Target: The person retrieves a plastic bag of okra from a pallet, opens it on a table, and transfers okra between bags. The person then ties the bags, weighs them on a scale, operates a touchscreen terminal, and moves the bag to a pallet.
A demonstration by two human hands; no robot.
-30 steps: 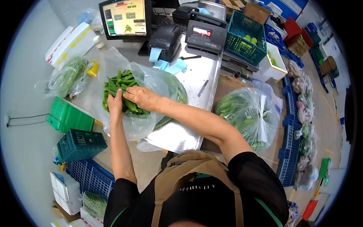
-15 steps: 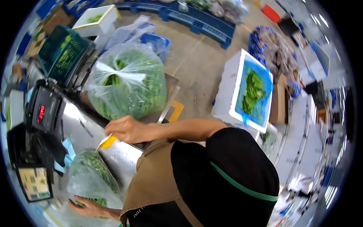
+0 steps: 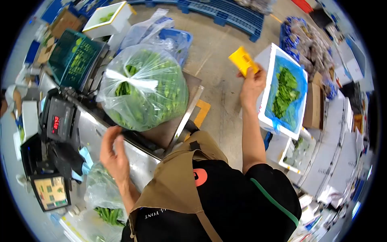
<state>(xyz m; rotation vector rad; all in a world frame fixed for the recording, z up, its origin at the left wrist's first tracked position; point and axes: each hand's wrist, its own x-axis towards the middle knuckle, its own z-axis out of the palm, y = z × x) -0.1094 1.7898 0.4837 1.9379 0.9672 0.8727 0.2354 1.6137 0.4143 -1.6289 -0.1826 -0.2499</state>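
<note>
My right hand (image 3: 254, 86) is raised at the left edge of the white foam box (image 3: 264, 82), pinching a yellow label (image 3: 243, 61) with dark print. Leafy greens (image 3: 285, 92) lie in blue plastic inside that box. My left hand (image 3: 115, 155), slightly blurred, is held over the steel counter (image 3: 139, 161) with fingers apart and nothing in them. Just beyond it a large clear bag (image 3: 161, 86) of long green vegetables, tied with white, sits on a platform. Below my left hand lies a smaller clear bag (image 3: 98, 189) with green pods (image 3: 109, 215) showing.
A scale display (image 3: 55, 125) and a tilted screen (image 3: 50, 192) stand on the left. Farther back are a green crate (image 3: 74, 56), a blue basket (image 3: 183, 40) and a blue pallet (image 3: 225, 16). Sacks (image 3: 308, 44) and a cardboard box (image 3: 313, 107) are on the right.
My right hand has swung from the counter to the foam box with the yellow label. My left hand has let go of the smaller bag and moved up towards the large one.
</note>
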